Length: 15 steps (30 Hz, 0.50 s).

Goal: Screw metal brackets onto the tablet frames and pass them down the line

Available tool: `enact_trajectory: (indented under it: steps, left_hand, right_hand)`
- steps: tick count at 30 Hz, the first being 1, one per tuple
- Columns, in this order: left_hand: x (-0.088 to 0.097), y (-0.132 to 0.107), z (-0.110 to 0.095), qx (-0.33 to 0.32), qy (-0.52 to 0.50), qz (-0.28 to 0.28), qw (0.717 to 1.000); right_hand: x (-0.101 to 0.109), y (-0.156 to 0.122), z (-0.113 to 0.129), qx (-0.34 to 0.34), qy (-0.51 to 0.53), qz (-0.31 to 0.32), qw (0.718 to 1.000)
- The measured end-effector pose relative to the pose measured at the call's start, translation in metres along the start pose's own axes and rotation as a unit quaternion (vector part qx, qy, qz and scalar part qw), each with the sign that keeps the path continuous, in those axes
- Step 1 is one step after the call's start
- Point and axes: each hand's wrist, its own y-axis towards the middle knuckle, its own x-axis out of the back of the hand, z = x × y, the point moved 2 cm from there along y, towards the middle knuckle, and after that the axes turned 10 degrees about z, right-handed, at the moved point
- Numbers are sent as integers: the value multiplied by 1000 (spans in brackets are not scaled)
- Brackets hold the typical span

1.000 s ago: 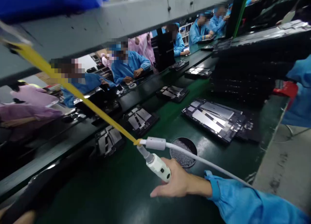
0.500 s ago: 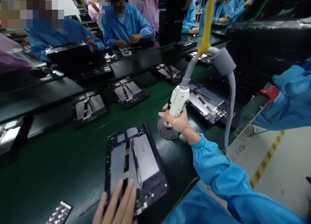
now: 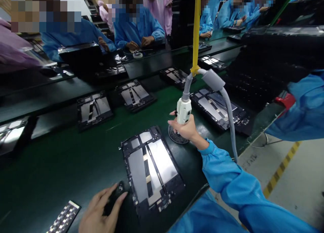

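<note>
My right hand (image 3: 186, 127) is wrapped round a white electric screwdriver (image 3: 184, 111), which a yellow strap (image 3: 196, 27) holds from above. The hand hides its tip, over a round dark perforated screw dish (image 3: 178, 138). In front of me lies an opened tablet (image 3: 154, 169), its grey battery cells and flat ribbon cable exposed. Beside its lower left corner, my left hand (image 3: 100, 209) grips a small black part (image 3: 113, 196) between thumb and fingers. That part's exact kind cannot be made out. A strip of small metallic pieces (image 3: 65, 217) lies left of this hand.
More opened tablets lie along the green bench, including one on the right (image 3: 217, 108) and one on the left (image 3: 94, 111). The screwdriver's grey cable (image 3: 229, 108) loops beside my right arm. Co-workers in blue (image 3: 141, 27) sit across; a blue sleeve (image 3: 303, 108) is at right.
My left hand has moved off the tablet's lower part to its left and now holds the small black part. The tablet sits further right in view. My right hand still holds the screwdriver, now more upright.
</note>
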Motion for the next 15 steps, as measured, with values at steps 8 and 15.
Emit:
enact_trajectory:
  steps: [8,15]
  left_hand:
    - [6,19,-1,-8,-104,57,993]
    - [26,17,50,-49,-48,67,995]
  right_hand:
    - [1,-1,1,-5,14,1,1000]
    - [-1,-2,-2,-4,18,2,1000]
